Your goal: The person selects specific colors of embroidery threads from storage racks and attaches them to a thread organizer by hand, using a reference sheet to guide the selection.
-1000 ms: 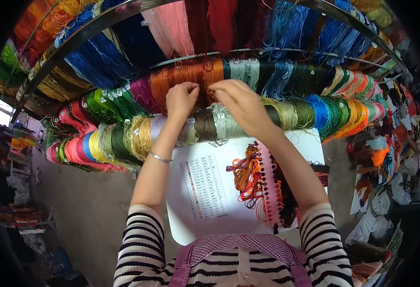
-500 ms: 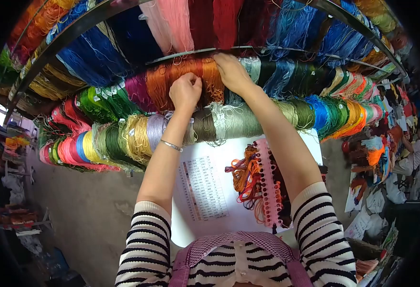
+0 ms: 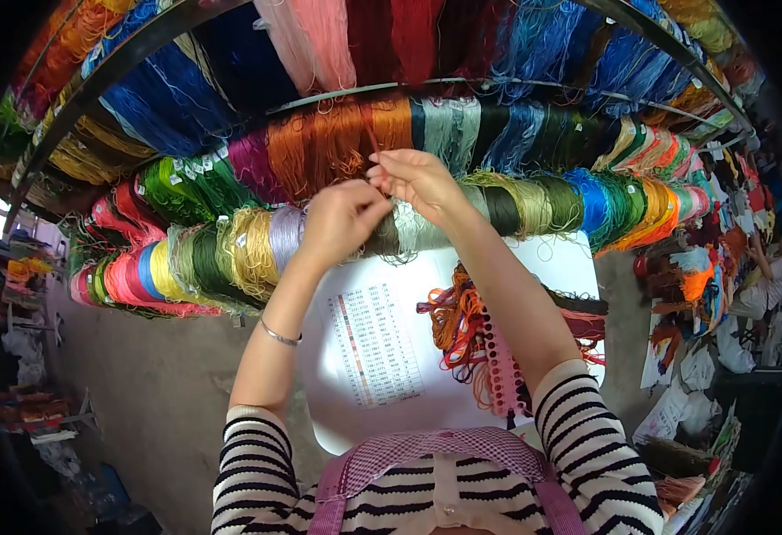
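My left hand (image 3: 344, 218) and my right hand (image 3: 419, 183) meet in front of the hanging rust-orange thread skeins (image 3: 315, 147), both with pinched fingers. A thin reddish-brown thread (image 3: 372, 134) runs from those skeins down to my right fingertips. What lies between my left fingers is hidden by the hand. Just below, the front row of thread, with a pale green skein (image 3: 422, 234), passes behind my wrists. Under my arms lies a white board with a printed colour chart (image 3: 377, 348). Beside the chart is a pink holed strip (image 3: 504, 379) with orange and red thread bundles (image 3: 459, 325) looped on it.
A metal rail (image 3: 346, 91) crosses above the orange skeins. Pink, red and blue skeins (image 3: 533, 49) hang higher up. Grey floor (image 3: 186, 374) shows at left. At right are more threads, bags (image 3: 698, 370) and part of another person (image 3: 761, 290).
Both hands have come down and toward me from the orange skeins. My right hand has left the top of the skein, and a thread now stretches from there to my fingers.
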{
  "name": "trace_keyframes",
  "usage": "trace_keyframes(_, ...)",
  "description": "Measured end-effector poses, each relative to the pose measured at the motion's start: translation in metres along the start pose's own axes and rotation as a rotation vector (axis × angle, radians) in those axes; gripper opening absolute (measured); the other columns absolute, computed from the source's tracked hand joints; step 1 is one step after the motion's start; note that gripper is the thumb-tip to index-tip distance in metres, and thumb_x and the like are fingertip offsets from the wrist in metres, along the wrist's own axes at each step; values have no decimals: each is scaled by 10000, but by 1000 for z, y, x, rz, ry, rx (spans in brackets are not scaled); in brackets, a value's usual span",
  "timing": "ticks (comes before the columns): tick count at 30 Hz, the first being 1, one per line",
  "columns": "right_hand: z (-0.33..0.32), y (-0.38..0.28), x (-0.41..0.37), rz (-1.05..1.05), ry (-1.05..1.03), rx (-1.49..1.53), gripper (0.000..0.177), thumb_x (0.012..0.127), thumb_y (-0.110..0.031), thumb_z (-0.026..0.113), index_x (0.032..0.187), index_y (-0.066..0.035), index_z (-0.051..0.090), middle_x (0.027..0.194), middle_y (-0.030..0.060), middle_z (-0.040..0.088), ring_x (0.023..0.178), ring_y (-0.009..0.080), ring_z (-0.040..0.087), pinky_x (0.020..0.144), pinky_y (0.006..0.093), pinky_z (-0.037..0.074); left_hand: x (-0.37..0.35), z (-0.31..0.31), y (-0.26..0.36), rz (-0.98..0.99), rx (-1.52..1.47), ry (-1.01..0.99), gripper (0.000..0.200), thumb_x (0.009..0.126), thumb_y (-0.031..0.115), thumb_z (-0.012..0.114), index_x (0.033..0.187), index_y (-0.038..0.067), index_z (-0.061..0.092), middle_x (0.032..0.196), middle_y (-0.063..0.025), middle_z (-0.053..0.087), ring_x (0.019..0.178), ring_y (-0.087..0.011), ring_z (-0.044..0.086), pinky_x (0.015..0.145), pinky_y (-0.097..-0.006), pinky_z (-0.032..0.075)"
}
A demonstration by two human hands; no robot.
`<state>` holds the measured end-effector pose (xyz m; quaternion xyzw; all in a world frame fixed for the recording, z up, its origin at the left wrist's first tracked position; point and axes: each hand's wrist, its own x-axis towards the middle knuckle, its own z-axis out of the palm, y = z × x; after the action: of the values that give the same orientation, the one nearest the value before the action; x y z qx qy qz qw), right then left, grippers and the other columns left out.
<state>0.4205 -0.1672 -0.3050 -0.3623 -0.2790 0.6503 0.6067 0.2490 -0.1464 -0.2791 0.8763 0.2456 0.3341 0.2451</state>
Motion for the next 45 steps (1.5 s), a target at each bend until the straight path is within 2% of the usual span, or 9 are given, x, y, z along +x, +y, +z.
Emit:
trace_keyframes(2,-1,5,1,-26,27,8,233,906,-136,601,1036,56,582,896,148,644,801,195,633,777,287,532,9,-9,-6,-606,-310,84,239,825,246,655,776,12,671,726,-149,627,632,-248,614,564,-325,453)
trace_keyframes(3,3,4,-2,-47,32,-21,233,906,-129,599,1030,67,578,901,156,641,813,200,637,788,298,537,15,-8,-21,-573,-131,134,337,916,304,588,847,-9,693,758,-44,667,656,-74,571,578,-231,442)
trace_keyframes(6,9,3,-6,-66,37,-69,224,909,-104,582,1009,96,574,915,169,630,838,206,642,803,323,556,31,7,-38,-759,-728,84,287,918,242,577,984,-17,680,850,-60,679,703,-88,594,642,-213,465)
trace_keyframes(19,9,7,-4,-115,77,-100,145,914,-97,572,959,29,628,811,64,623,726,106,593,663,217,501,36,16,-41,-699,-1077,133,234,903,173,558,972,-4,694,878,-54,696,680,-97,621,609,-214,478)
trace_keyframes(25,12,-6,-28,-230,53,-305,161,916,-144,588,987,-4,626,778,19,594,680,71,519,629,199,416,70,30,-54,-592,97,244,196,811,228,670,832,40,722,619,-80,669,570,-147,671,596,-260,508)
trace_keyframes(32,-48,-74,-239,-199,391,-402,137,828,-60,610,960,-33,583,756,-11,535,677,88,530,609,235,441,61,35,-71,-490,51,282,190,766,271,682,770,84,716,684,-111,671,663,-284,663,641,-362,513)
trace_keyframes(36,-170,-116,-389,-497,1278,-100,214,877,-68,566,1091,-64,559,941,21,597,680,72,523,535,166,385,56,32,-75,-506,25,297,189,777,271,677,767,86,714,675,-113,665,656,-283,660,633,-361,511)
trace_keyframes(41,-267,-119,-531,-545,1115,205,171,922,-202,556,1052,-101,601,704,-62,485,439,50,228,412,206,275,62,44,-70,-462,246,302,237,794,301,691,820,67,713,649,-78,665,535,-184,644,557,-306,485)
trace_keyframes(45,-162,-98,-388,-349,1064,222,146,932,-160,548,1044,-74,586,588,-80,269,440,36,205,399,199,161,60,40,-65,-474,248,296,228,799,326,690,828,100,710,640,-61,655,551,-181,629,542,-330,464)
